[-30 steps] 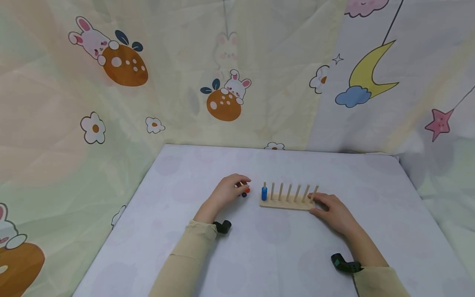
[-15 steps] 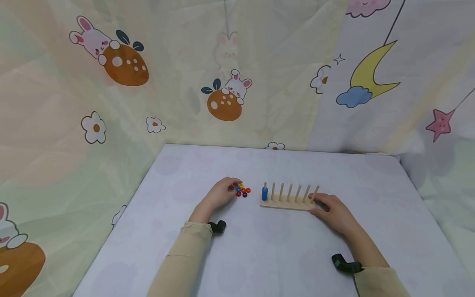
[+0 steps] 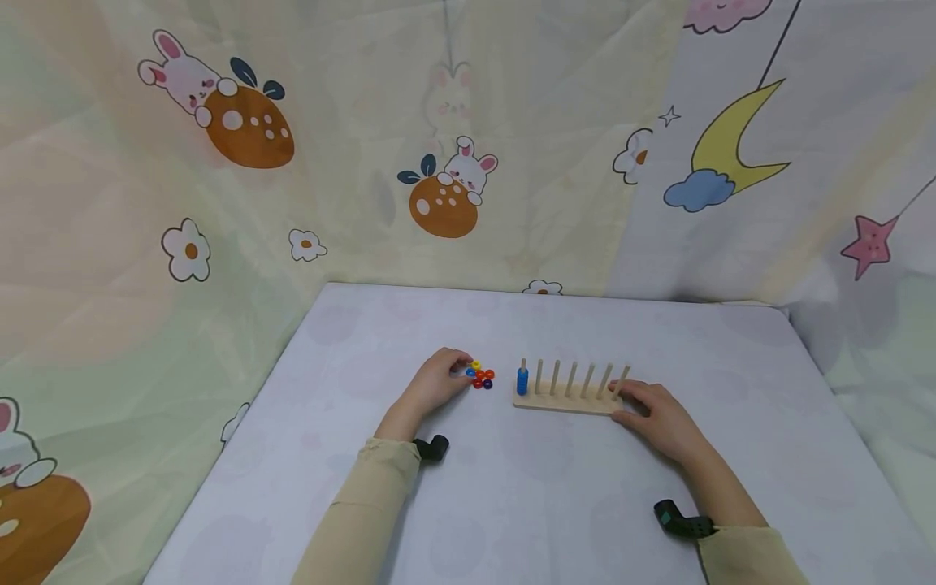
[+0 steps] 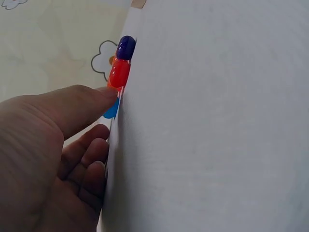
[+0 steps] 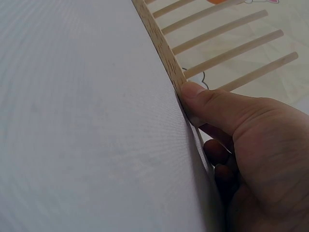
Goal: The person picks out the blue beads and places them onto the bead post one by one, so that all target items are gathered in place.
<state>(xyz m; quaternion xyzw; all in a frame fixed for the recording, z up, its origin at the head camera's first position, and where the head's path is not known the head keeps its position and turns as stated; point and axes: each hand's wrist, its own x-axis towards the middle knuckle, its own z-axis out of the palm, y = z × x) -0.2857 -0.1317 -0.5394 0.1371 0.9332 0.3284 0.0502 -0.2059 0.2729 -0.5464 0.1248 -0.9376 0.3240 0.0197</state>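
Observation:
A small cluster of colored beads [image 3: 479,375] lies on the table, with red, orange, yellow, blue and dark purple ones among them. My left hand [image 3: 439,382] is at the cluster's left side. In the left wrist view its thumb [image 4: 91,104] overlaps the beads [image 4: 119,72], while the other fingers are loosely bent below; I see no bead pinched. To the right stands a wooden peg board [image 3: 563,404] with a row of upright pegs; blue beads [image 3: 522,382] sit on its leftmost peg. My right hand [image 3: 661,418] grips the board's right end, thumb on the front edge.
A white cloth with faint spots covers the table [image 3: 512,504]. Behind it hangs a printed curtain [image 3: 351,146] with rabbits, flowers and a moon. Each wrist wears a dark camera, such as the left camera [image 3: 433,448].
My left hand first drew back left, uncovering more of the beads, then shifted slightly right. The red and dark purple beads at the front slid a little right. The right hand keeps its grip.

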